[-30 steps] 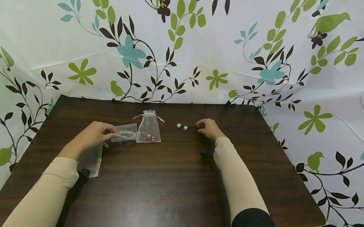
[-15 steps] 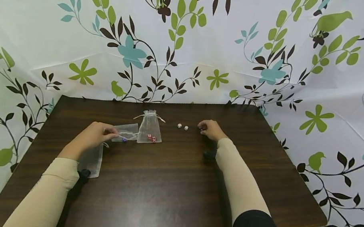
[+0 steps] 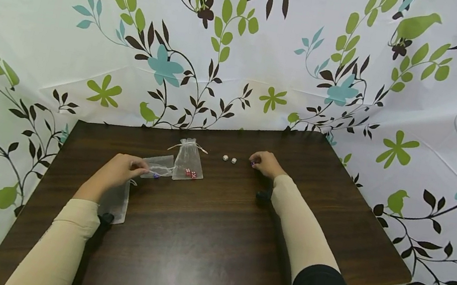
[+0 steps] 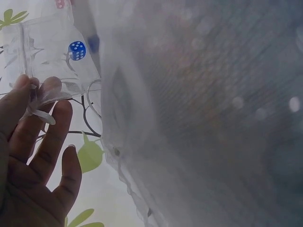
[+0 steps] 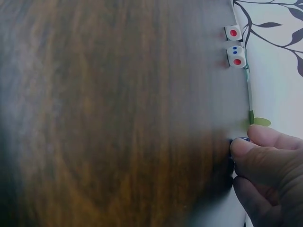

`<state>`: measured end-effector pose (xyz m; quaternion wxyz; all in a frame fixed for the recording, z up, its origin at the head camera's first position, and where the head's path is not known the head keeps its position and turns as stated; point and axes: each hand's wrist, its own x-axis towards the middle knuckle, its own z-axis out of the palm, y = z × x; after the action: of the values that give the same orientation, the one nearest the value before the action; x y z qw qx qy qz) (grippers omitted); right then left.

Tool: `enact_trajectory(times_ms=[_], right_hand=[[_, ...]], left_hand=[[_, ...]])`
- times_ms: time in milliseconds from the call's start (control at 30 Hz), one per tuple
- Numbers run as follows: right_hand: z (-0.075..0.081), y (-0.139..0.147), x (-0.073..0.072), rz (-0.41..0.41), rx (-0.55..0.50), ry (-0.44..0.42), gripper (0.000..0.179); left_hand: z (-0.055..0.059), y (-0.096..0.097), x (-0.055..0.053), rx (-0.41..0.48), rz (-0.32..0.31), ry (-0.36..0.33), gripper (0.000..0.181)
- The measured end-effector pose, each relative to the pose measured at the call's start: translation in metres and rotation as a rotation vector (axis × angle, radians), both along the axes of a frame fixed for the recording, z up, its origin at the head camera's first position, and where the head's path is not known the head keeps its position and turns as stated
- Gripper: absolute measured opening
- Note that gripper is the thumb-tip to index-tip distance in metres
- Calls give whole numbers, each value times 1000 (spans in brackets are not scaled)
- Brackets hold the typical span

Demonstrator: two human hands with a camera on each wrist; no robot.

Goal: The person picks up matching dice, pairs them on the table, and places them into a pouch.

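With fingers (image 4: pixel 54 135) of the left hand (image 3: pixel 120 168), pinched the edge of a small sheer bag (image 3: pixel 160 166), thumb against fingertips, with the little finger loosely bent and apart from the pinch. With thumb and forefinger of the right hand (image 3: pixel 269 164), gripped a dark blue die (image 5: pixel 244 139), mostly covered, at the far part of the dark wooden worktop (image 3: pixel 191 248); could not tell about contact between die and wood. Saw a bright blue die (image 4: pixel 76 50) near the lower edge of the pinched bag; could not tell whether inside or against the sheer cloth.

Just right of that bag, noted a drawstring bag (image 3: pixel 187 156) lying with cream ties spread from the neck and red dice (image 3: pixel 192 175) showing at the bottom end. Beneath the left wrist, found another sheer bag (image 3: pixel 121 205), partly hidden. Between the drawstring bag and the right hand, saw two white dice (image 3: pixel 234 161) near each other but apart, one with red and blue pips. Behind the worktop, saw a white hanging (image 3: pixel 238 113) patterned with birds and leaves.
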<state>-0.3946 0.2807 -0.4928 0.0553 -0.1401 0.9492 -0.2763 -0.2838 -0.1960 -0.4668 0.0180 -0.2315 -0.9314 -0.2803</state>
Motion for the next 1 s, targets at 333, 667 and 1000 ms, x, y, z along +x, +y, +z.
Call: enact_trajectory(times_ms=[333, 667, 1000], right_hand=[[-1, -1, -2, -2, 21, 23, 22], [2, -3, -1, 9, 22, 51, 20], [12, -19, -1, 48, 43, 55, 22]], left_hand=[[0, 0, -1, -4, -3, -7, 9], [2, 1, 1, 1, -7, 10, 9], [0, 2, 1, 7, -9, 8, 8]])
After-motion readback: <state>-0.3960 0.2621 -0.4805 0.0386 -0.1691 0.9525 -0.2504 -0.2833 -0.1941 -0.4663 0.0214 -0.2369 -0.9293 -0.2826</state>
